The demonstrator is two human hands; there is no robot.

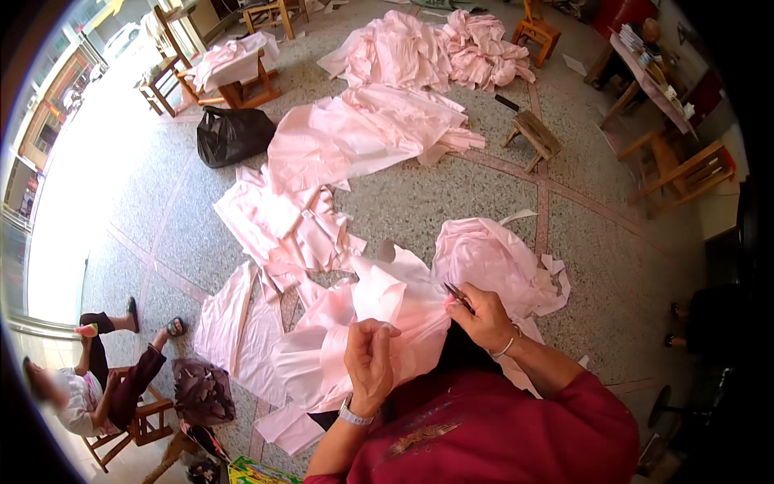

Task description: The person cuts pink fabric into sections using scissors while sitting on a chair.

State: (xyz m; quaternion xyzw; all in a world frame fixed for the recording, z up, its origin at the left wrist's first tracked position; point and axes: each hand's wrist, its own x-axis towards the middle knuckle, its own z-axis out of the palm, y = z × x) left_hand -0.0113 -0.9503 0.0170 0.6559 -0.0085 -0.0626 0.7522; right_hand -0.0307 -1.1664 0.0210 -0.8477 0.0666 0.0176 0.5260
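A pale pink garment or cloth point(330, 355) lies gathered over my lap and spills onto the floor. My right hand point(488, 323) grips small dark thread snips point(458, 295), their tips at a bunched part of the cloth. To the left, my left hand point(370, 365) is raised over the cloth with its fingers curled in and the thumb pressed to them. Whatever that pinch holds, if anything, is too small to see. Another rounded heap of pink cloth point(488, 254) sits just beyond my right hand.
Pink cloth piles point(395, 52) stretch across the speckled floor ahead. A black plastic bag point(232, 135) and a low wooden stool point(532, 139) flank them. Left, a person point(97, 395) sits on a wooden chair beside a dark bag point(201, 391). Right stands a wooden chair point(685, 173).
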